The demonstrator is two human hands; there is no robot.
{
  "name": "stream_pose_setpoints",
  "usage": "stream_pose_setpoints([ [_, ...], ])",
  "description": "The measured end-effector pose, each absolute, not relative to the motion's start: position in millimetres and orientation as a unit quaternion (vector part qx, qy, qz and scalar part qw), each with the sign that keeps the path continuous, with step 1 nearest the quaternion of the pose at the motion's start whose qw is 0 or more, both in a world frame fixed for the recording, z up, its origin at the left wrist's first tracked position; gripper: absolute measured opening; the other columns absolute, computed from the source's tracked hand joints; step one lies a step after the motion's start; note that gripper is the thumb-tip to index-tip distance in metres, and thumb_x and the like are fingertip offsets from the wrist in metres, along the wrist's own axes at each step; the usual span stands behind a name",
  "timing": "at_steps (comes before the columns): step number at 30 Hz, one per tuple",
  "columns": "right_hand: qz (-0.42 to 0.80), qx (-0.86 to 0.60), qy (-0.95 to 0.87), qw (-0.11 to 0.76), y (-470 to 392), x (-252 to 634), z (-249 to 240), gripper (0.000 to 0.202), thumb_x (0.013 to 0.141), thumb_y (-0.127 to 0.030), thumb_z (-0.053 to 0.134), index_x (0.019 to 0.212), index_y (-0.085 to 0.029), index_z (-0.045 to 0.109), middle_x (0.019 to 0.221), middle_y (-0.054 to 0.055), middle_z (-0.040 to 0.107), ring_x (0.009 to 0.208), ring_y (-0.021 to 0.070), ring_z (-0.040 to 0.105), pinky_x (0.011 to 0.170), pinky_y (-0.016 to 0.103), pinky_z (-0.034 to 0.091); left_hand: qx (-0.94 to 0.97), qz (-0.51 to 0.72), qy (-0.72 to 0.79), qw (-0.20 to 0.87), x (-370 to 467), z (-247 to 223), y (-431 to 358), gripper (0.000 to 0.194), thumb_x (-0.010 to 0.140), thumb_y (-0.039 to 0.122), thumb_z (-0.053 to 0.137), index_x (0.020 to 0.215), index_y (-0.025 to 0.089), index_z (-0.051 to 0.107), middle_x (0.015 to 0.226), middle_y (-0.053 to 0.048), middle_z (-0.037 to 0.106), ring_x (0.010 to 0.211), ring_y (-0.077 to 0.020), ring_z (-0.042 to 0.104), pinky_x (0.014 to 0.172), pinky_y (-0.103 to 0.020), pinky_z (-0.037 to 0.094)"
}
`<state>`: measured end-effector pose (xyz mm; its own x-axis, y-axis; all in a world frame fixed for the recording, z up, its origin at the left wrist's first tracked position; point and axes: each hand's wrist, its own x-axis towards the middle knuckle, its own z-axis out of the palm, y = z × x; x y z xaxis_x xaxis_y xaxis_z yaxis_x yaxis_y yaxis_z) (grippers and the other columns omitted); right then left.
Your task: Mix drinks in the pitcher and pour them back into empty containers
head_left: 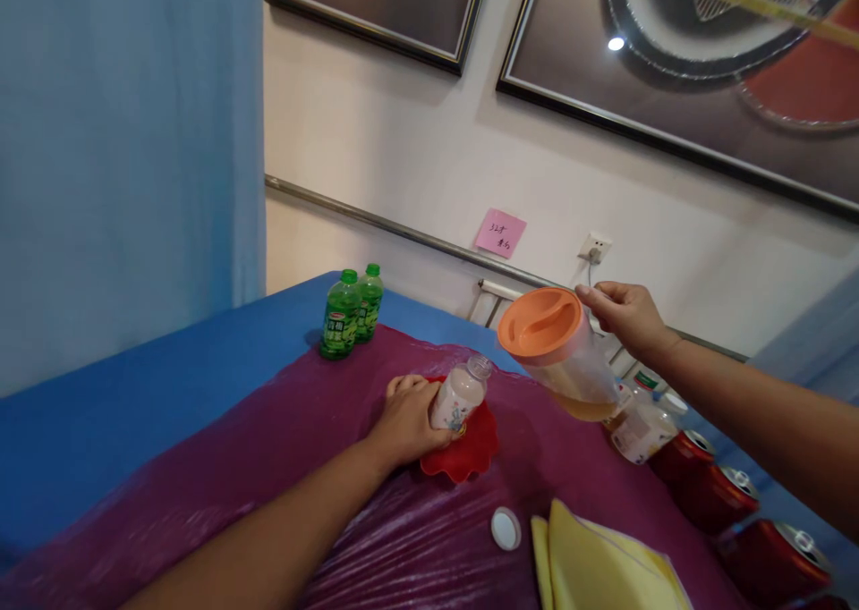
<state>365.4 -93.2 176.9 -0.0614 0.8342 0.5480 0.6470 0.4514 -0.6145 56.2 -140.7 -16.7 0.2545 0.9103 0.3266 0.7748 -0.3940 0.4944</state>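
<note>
My left hand is wrapped round a small uncapped bottle with a printed label. The bottle leans slightly right above a red scalloped mat. In my right hand is the handle of a clear pitcher with an orange lid. The pitcher is tilted toward the bottle, with amber liquid low inside; no stream of liquid shows between them. A white cap lies on the purple cover, in front of the mat.
Two green bottles stand at the back left. Along the right edge are a labelled bottle and several red cans. A folded yellow cloth lies at the front on the purple cover. Behind is a metal rail.
</note>
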Motion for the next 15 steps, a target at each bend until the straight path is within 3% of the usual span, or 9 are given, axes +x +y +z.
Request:
stream_pose_setpoints([
  [7, 0.065, -0.512, -0.750, 0.413, -93.7, 357.8, 182.3, 0.063, 0.077, -0.070, 0.067, 0.053, -0.025, 0.030, 0.052, -0.006, 0.023, 0.048, 0.0101, 0.026, 0.046, 0.029, 0.021, 0.786, 0.283, 0.536, 0.126, 55.8, -15.9, -141.2, 0.059, 0.065, 0.061, 0.080, 0.111, 0.025, 0.069, 0.110, -0.007, 0.071, 0.114, -0.0340, 0.056, 0.101, -0.047, 0.032],
  [15, 0.029, -0.512, -0.774, 0.373, -94.0, 353.8, 186.6, 0.064, 0.076, -0.072, 0.065, 0.053, -0.025, 0.028, 0.054, -0.006, 0.023, 0.051, 0.0101, 0.023, 0.048, 0.029, 0.019, 0.787, 0.286, 0.532, 0.126, 55.8, -18.2, -141.1, 0.059, 0.064, 0.055, 0.081, 0.114, 0.026, 0.069, 0.111, -0.006, 0.071, 0.114, -0.0341, 0.056, 0.102, -0.048, 0.033],
])
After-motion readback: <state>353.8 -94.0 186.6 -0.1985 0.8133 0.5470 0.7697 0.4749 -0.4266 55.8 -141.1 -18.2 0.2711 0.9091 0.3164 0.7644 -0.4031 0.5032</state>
